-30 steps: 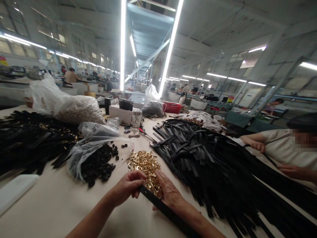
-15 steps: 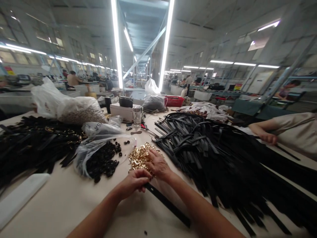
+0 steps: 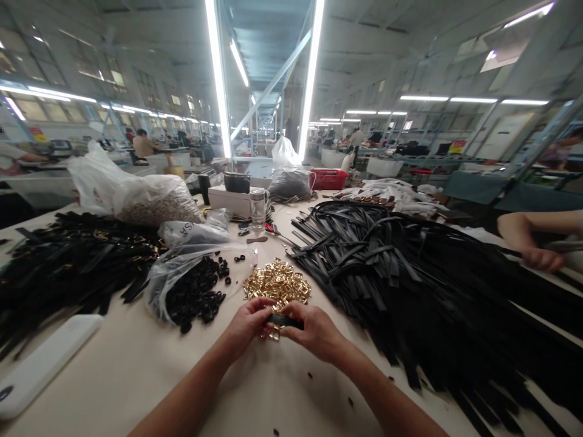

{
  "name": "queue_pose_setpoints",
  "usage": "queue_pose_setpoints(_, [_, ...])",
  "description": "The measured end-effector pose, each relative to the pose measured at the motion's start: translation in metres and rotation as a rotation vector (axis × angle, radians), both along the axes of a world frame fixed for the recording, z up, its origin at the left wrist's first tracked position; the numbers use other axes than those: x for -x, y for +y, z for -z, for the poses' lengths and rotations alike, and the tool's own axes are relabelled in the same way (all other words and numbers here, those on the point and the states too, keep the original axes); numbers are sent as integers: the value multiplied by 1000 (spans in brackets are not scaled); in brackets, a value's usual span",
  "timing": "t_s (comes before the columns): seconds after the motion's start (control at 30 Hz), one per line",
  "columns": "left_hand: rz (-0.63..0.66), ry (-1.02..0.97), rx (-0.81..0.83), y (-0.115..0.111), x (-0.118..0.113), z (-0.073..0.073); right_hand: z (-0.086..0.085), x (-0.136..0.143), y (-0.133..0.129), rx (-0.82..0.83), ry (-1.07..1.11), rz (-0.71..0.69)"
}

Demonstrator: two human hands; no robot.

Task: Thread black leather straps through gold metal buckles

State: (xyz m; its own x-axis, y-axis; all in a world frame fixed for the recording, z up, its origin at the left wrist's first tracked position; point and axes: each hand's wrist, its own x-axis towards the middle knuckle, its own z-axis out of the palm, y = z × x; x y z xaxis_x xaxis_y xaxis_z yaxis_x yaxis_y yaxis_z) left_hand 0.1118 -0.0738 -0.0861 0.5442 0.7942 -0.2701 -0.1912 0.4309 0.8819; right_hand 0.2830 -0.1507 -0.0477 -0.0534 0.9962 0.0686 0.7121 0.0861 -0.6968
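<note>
Strap (image 3: 286, 321), black, is between the left hand (image 3: 248, 326) and the right hand (image 3: 317, 329), at the near edge of the gold buckles (image 3: 277, 280) on the surface (image 3: 146, 376). Each grip is narrow, thumb and fingers pinching the strap. It looks light, bendable and perhaps slick; its flat faces near 1 end seem best to pinch, since a longer span may flop.

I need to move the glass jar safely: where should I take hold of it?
Probably round the body of the glass jar, just below the lid, coming from the near side: it stands upright, its wall looks straight, and the white box crowds its far left.
</note>
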Motion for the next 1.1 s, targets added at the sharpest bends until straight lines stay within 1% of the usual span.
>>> queue_pose_setpoints(0.13, [-12,39,-12,4,3,1,4,-1,1,-77,17,-14])
queue_pose_setpoints(0.23, [-8,74,-62,3,3,2,5,-4,-2,-123,-33,-30])
queue_pose_setpoints(0.33, [6,95,-111,1,2,3,7,-2,-4,-176,-45,-18])
queue_pose_setpoints(0.43, [38,88,-162,-2,0,3,11,4,-4,-233,-28,1])
queue_pose_setpoints(0.57, [43,52,-198,-4,-1,1,17,10,-3,-279,-29,-2])
queue_pose_setpoints(0.67, [30,28,-186,-4,0,0,21,10,-3,-340,-60,-11])
queue_pose_setpoints(0.77, [9,17,-138,-3,2,-1,22,9,-3,-387,-64,-24])
queue_pose_setpoints(0.93, [10,-6,-125,-3,2,-2,21,6,-2,-395,16,-59])
queue_pose_setpoints(1.1, [18,5,-124,-4,2,-1,23,3,-1,-414,-12,-72])
